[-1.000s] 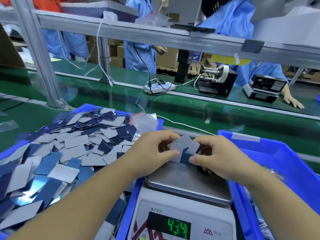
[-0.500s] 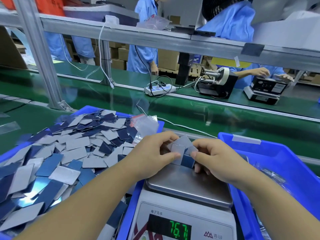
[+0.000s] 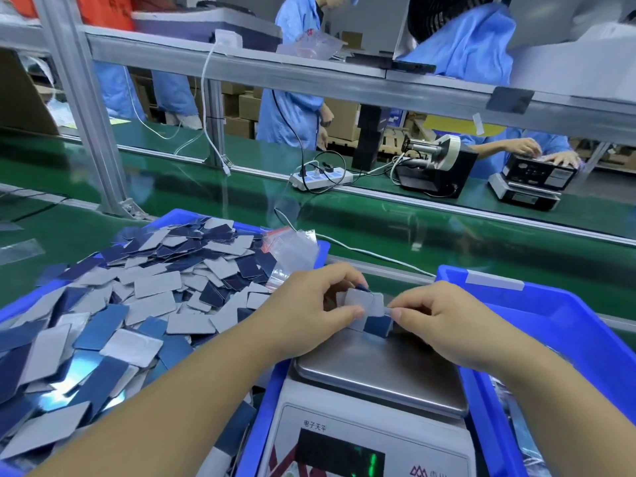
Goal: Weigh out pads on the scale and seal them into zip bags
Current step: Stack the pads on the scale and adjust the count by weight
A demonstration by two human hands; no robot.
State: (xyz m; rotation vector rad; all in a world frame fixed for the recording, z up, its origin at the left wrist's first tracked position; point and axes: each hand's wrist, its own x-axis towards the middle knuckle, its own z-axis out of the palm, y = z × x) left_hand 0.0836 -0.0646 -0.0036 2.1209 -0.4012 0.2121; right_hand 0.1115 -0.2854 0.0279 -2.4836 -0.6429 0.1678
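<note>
Grey-blue pads (image 3: 364,309): squared tighter than before — upright above scale (image 3: 378,370), long axis vertical.
Grip: left hand (image 3: 309,311), right hand (image 3: 437,321) — both pinching stack.

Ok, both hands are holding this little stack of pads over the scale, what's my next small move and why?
Probably let go of the stack onto the scale pan: left hand and right hand both pinch it, so the display can't settle.
</note>
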